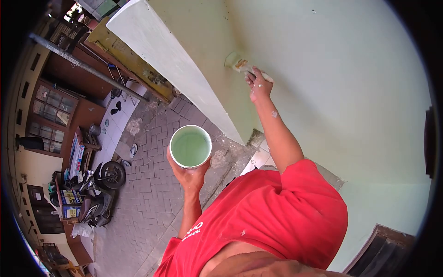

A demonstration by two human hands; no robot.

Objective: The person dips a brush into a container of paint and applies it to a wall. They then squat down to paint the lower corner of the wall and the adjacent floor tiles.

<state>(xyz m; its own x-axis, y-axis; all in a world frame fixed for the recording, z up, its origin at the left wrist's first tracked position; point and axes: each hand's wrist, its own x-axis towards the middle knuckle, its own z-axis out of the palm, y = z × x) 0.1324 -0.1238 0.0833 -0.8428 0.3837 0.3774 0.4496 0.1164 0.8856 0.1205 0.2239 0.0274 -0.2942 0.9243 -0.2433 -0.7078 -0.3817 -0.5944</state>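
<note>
My left hand (191, 175) is wrapped around the lower part of a white tub (171, 152), holding it upright out over the paving. Pale green paint (190, 148) shows inside the tub. Up at the wall, my right hand (261, 84) grips a paintbrush (244, 65) by its handle. The bristle end touches the light green wall (203, 41) close to the inner corner. Paint specks dot the right hand and forearm. The far side of the left hand's fingers is hidden by the tub.
A white-edged low wall (175, 60) slopes down beside the corner. Grey paving (143, 198) stretches to a parked motorcycle (99, 194) on the left. A metal pole (83, 64) crosses the upper left. Sandals (133, 150) lie on the paving. A dark-framed opening (380, 251) sits at lower right.
</note>
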